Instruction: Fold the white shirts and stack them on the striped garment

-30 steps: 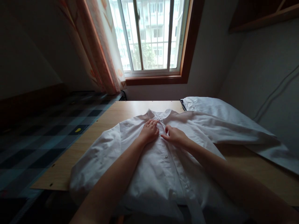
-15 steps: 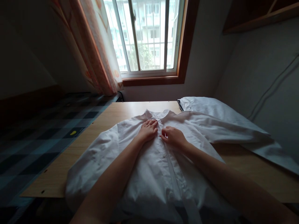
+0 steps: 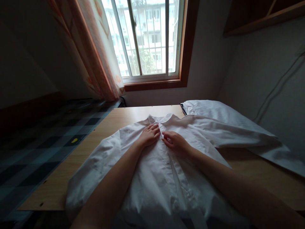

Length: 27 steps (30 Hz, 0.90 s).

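Note:
A white button-up shirt (image 3: 140,168) lies front side up on a light wooden board (image 3: 95,140), its collar toward the window. My left hand (image 3: 150,135) rests flat on the shirt's chest, just left of the button strip below the collar, fingers stretched out. Right beside it, my right hand (image 3: 175,141) has thumb and forefinger brought together at the edge of the front placket, pinching the cloth. Lower down, the two front edges lie slightly apart. One sleeve stretches out to the right across the board.
Another white garment (image 3: 214,106) lies at the board's back right, under the shirt's sleeve. On the left is a dark checked cloth (image 3: 47,152) with a yellow mark. A window (image 3: 147,41) with an orange-patterned curtain (image 3: 95,57) stands behind; a wooden shelf (image 3: 267,24) hangs upper right.
My right hand has shifted slightly left, its thumb and forefinger closer to the placket edge. My left hand stays nearly in place. The camera view has tilted a little.

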{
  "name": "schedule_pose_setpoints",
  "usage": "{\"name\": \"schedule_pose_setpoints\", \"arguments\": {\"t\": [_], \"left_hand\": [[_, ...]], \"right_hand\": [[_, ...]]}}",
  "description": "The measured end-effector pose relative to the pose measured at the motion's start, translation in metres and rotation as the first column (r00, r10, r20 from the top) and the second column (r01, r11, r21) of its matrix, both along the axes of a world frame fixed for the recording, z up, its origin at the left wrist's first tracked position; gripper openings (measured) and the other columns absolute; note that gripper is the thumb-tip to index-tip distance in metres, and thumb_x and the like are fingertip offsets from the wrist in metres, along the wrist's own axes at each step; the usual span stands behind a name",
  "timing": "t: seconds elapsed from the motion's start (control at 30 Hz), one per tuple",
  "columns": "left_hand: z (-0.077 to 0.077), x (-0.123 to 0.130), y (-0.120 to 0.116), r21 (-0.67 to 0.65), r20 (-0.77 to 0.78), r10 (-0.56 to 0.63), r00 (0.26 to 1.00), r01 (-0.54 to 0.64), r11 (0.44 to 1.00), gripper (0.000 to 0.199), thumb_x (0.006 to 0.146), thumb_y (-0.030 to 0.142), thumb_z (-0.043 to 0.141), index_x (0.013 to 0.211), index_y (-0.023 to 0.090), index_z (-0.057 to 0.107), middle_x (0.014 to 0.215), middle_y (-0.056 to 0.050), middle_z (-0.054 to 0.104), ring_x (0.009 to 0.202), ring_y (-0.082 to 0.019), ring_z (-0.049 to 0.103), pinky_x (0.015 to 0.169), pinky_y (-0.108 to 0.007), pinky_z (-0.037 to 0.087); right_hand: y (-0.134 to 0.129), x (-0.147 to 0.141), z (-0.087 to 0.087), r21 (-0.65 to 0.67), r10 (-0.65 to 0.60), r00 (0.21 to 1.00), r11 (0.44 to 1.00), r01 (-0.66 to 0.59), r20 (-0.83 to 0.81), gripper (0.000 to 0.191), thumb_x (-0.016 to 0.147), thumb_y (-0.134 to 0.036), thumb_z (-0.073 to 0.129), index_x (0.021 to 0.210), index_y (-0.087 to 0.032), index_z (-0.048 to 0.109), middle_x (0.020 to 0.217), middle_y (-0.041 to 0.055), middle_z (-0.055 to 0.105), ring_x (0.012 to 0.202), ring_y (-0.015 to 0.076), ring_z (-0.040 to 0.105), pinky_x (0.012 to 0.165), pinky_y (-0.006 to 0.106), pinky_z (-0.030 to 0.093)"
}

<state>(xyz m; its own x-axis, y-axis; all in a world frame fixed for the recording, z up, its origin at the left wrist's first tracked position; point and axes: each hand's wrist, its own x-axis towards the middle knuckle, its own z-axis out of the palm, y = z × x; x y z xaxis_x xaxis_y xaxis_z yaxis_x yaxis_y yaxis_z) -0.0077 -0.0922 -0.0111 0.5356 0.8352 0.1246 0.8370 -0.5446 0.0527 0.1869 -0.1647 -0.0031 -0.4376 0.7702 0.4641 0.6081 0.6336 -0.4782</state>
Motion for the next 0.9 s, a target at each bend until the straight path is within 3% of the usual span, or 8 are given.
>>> {"name": "schedule_pose_setpoints", "arguments": {"t": [0.2,0.43,0.57,0.7,0.8,0.9], "left_hand": [[-0.005,-0.002,0.005,0.044,0.078,-0.049,0.996,0.046,0.998,0.046,0.098,0.035,0.043,0.140,0.019,0.055,0.154,-0.009,0.048,0.145,-0.024,0.039,0.122,-0.042,0.027],[-0.003,0.001,0.003,0.164,0.271,-0.027,0.962,-0.018,0.986,0.045,0.093,0.018,0.043,0.136,0.008,0.055,0.138,-0.017,0.060,0.131,-0.024,0.054,0.115,-0.040,0.040],[-0.002,0.006,0.001,0.233,0.338,-0.187,0.923,0.110,0.966,0.040,0.095,0.017,0.042,0.128,0.013,0.062,0.133,-0.013,0.065,0.127,-0.022,0.058,0.113,-0.038,0.044],[-0.005,0.007,0.001,0.139,0.315,-0.290,0.904,0.258,0.956,0.035,0.098,0.026,0.043,0.118,0.018,0.070,0.126,-0.009,0.070,0.126,-0.021,0.060,0.111,-0.036,0.047],[-0.005,0.008,0.001,0.071,0.337,-0.240,0.910,0.230,0.971,0.040,0.100,0.032,0.039,0.121,0.016,0.069,0.129,-0.009,0.069,0.130,-0.021,0.057,0.114,-0.035,0.044],[-0.001,0.010,-0.002,0.021,0.324,-0.193,0.926,0.197,0.980,0.043,0.101,0.034,0.036,0.126,0.016,0.067,0.134,-0.008,0.066,0.134,-0.020,0.054,0.117,-0.035,0.040]], "right_hand": [[0.000,-0.004,-0.009,-0.011,0.030,0.995,1.000,-0.030,0.097,0.016,0.097,-0.025,0.051,0.088,-0.018,0.062,0.089,0.0077,0.069,0.083,0.0201,0.061,0.081,0.030,0.046],[0.001,0.004,-0.005,-0.070,0.062,0.992,0.996,-0.055,0.109,0.031,0.103,-0.029,0.039,0.105,-0.017,0.068,0.107,0.0103,0.072,0.097,0.0210,0.065,0.091,0.031,0.045],[0.001,0.008,-0.002,-0.083,0.060,0.988,0.995,-0.048,0.145,0.029,0.102,-0.028,0.042,0.104,-0.018,0.070,0.106,0.0097,0.074,0.095,0.0201,0.066,0.088,0.030,0.045],[0.001,0.013,0.004,-0.076,0.011,0.991,0.997,-0.001,0.132,0.032,0.102,-0.033,0.044,0.094,-0.018,0.071,0.095,0.0076,0.076,0.083,0.0189,0.067,0.078,0.027,0.046],[0.005,0.022,0.008,-0.055,-0.115,0.993,0.992,0.117,0.038,0.036,0.103,-0.035,0.042,0.095,-0.019,0.072,0.091,0.0071,0.076,0.080,0.0192,0.069,0.075,0.027,0.047],[0.015,0.031,0.008,-0.047,-0.195,0.980,0.980,0.194,-0.029,0.029,0.099,-0.025,0.045,0.100,-0.018,0.073,0.101,0.0086,0.077,0.089,0.0207,0.071,0.081,0.028,0.050]]}}
